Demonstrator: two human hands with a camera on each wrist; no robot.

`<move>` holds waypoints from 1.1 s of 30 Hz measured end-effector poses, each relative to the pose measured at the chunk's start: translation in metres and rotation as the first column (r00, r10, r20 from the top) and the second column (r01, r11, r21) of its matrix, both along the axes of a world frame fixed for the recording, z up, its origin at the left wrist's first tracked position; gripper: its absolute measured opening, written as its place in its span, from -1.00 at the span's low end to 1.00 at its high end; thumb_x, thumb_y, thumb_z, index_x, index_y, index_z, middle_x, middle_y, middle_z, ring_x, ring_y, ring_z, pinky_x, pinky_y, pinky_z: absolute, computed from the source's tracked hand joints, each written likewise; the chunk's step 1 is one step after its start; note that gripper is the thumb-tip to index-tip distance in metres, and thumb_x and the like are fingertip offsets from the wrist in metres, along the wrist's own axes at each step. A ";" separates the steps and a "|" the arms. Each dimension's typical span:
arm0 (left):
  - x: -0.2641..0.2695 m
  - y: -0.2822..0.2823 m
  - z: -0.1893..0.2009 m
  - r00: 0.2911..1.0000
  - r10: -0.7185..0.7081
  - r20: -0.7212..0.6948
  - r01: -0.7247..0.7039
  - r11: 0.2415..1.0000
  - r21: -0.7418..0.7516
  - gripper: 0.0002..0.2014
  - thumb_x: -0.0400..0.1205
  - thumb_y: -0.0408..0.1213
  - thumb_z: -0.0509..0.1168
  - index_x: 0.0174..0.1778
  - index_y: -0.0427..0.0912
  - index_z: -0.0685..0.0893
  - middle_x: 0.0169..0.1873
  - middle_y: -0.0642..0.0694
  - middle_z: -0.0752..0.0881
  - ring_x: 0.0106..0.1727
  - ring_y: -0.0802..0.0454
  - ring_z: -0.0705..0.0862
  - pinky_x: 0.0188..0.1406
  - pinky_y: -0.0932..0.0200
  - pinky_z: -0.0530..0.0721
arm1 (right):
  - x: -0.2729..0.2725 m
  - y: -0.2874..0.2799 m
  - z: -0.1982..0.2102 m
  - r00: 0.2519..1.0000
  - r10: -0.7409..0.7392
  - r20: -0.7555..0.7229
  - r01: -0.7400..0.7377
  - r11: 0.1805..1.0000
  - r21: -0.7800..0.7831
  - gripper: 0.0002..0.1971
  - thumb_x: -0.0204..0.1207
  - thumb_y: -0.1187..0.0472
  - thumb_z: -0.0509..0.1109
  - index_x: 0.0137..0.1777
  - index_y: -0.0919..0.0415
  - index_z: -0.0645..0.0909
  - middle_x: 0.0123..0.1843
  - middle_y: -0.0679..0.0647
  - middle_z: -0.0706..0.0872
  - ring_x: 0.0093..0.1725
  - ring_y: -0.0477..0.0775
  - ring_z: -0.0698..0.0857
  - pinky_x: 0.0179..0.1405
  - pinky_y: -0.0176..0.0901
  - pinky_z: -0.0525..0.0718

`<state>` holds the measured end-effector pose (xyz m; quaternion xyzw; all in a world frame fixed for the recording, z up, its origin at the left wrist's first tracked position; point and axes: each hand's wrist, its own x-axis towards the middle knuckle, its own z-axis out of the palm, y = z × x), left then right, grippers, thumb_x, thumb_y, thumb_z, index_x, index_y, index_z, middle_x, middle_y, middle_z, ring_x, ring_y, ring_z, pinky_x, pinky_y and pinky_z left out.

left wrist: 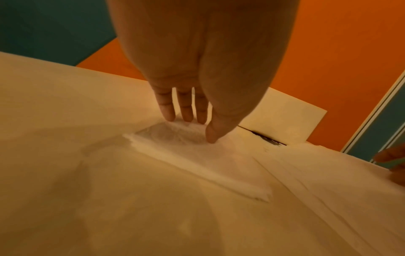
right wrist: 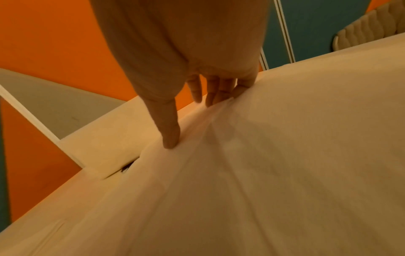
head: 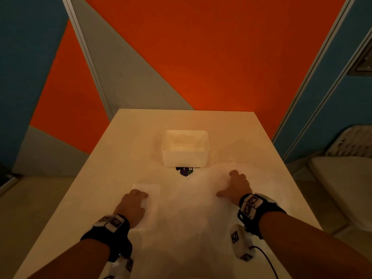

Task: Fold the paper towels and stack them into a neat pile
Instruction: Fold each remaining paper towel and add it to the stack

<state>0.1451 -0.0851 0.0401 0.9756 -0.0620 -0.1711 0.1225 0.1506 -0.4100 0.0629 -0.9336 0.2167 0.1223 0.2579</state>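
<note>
Orange, grey and teal wall panels stand behind a pale table (head: 124, 137), seen from above by a person whose 2 bare forearms reach forward over it. Toward the far middle of the table sits a white plastic tub (head: 185, 156), with a small dark printed item (head: 185, 171) poking out from under its near edge. A folded paper towel (head: 150, 190), a small white rectangle, lies flat on the table's left side; the left hand (head: 131, 206) rests on it with straight, slightly spread fingers (left wrist: 167, 110), whose tips touch the towel's far part, pressing and not gripping. To its right a much larger unfolded paper towel (head: 193, 200) spreads loosely across the centre and right, rumpled into long ridges. The right hand (head: 235, 188) lies on its far right part, thumb (right wrist: 170, 131) and fingers extended and pressing the sheet down; whether any paper is pinched between them cannot be told. The step in hand appears to be flattening the big sheet ahead of its fold. Doing it well likely means smoothing outward from the middle with flat palms so the ridges vanish, then bringing 1 edge squarely onto the opposite edge, matching corners before creasing. Thin paper tears or drags easily, so light, even pressure seems wise, with the left hand steadying the finished piece.
</note>
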 end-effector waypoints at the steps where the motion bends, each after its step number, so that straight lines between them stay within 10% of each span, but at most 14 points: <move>1: 0.000 -0.001 0.001 1.000 -0.001 -0.010 0.001 1.000 0.007 -0.50 0.67 -0.23 0.19 0.55 -0.01 0.31 0.54 -0.06 0.26 0.49 -0.10 0.34 0.46 0.15 0.31 | 0.000 0.002 0.001 1.000 -0.007 -0.007 0.007 1.000 -0.013 -0.12 0.24 -0.02 0.67 0.47 0.18 0.28 0.38 0.21 0.40 0.38 0.29 0.46 0.36 0.21 0.51; 8: -0.001 -0.012 0.013 0.997 -0.026 -0.071 0.031 0.997 0.070 -0.40 0.63 -0.09 0.28 0.58 -0.01 0.24 0.54 -0.09 0.23 0.50 -0.14 0.32 0.47 0.04 0.36 | 0.004 0.004 0.000 0.998 0.018 -0.053 -0.016 0.999 0.034 -0.32 0.34 0.00 0.60 0.43 0.13 0.46 0.41 0.14 0.56 0.39 0.25 0.52 0.44 0.17 0.42; 14: -0.002 -0.034 0.030 0.997 0.057 -0.048 -0.069 0.950 -0.304 -0.58 0.61 -0.11 0.35 0.40 -0.06 0.51 0.35 -0.08 0.51 0.35 -0.06 0.51 0.29 0.18 0.43 | 0.009 0.013 0.017 0.980 -0.039 0.196 -0.019 0.958 0.287 -0.55 0.56 0.12 0.41 0.41 0.26 0.54 0.42 0.18 0.58 0.36 0.24 0.56 0.41 0.11 0.51; 19: 0.001 -0.063 0.056 0.901 0.185 -0.392 -0.412 0.646 -0.642 -0.64 0.60 0.07 0.31 0.03 -0.19 0.71 0.05 -0.12 0.73 -0.03 -0.02 0.69 -0.02 0.11 0.62 | 0.002 0.037 0.070 0.941 -0.035 0.338 -0.187 0.776 0.602 -0.77 0.60 0.29 0.33 0.24 0.25 0.54 0.29 0.23 0.65 0.16 0.25 0.68 0.12 0.10 0.70; 22: 0.003 -0.076 0.076 0.813 0.142 -0.565 -0.552 0.498 -0.669 -0.46 0.59 0.23 0.20 0.04 -0.24 0.71 -0.04 -0.15 0.78 -0.04 -0.07 0.74 0.10 0.01 0.67 | -0.009 0.048 0.106 0.919 -0.064 0.388 -0.266 0.625 0.734 -0.61 0.62 0.29 0.34 0.44 0.23 0.49 0.35 0.17 0.65 0.25 0.18 0.68 0.23 0.08 0.68; 26: 0.007 -0.080 0.099 0.736 -0.072 -0.674 -0.646 0.223 -0.730 -0.27 0.59 0.32 0.04 0.20 -0.31 0.70 0.11 -0.25 0.77 0.12 -0.13 0.73 0.16 0.02 0.67 | -0.027 0.048 0.141 0.887 -0.135 0.442 -0.356 0.411 0.839 -0.75 0.62 0.35 0.29 0.23 0.10 0.63 0.15 0.06 0.79 0.08 0.07 0.77 0.05 -0.03 0.76; 30: 0.007 -0.081 0.117 0.804 -0.082 -0.589 -0.595 -0.106 -0.797 -0.49 0.53 0.02 0.27 0.35 -0.15 0.59 0.11 -0.15 0.77 0.08 -0.08 0.77 -0.06 0.03 0.79 | -0.033 0.035 0.136 0.872 -0.236 0.430 -0.330 0.367 0.870 -0.74 0.62 0.35 0.28 0.21 0.09 0.65 0.14 0.02 0.80 0.09 0.05 0.78 0.00 -0.08 0.78; 33: 0.010 -0.088 0.125 0.897 -0.005 -0.442 -0.441 -0.093 -0.893 -0.61 0.60 -0.18 0.28 0.34 -0.19 0.60 0.18 -0.17 0.75 0.17 -0.13 0.74 0.06 -0.05 0.72 | -0.039 0.028 0.127 0.877 -0.300 0.376 -0.265 0.350 0.898 -0.74 0.65 0.35 0.24 0.21 0.10 0.66 0.15 0.04 0.80 0.09 0.09 0.79 -0.07 -0.09 0.78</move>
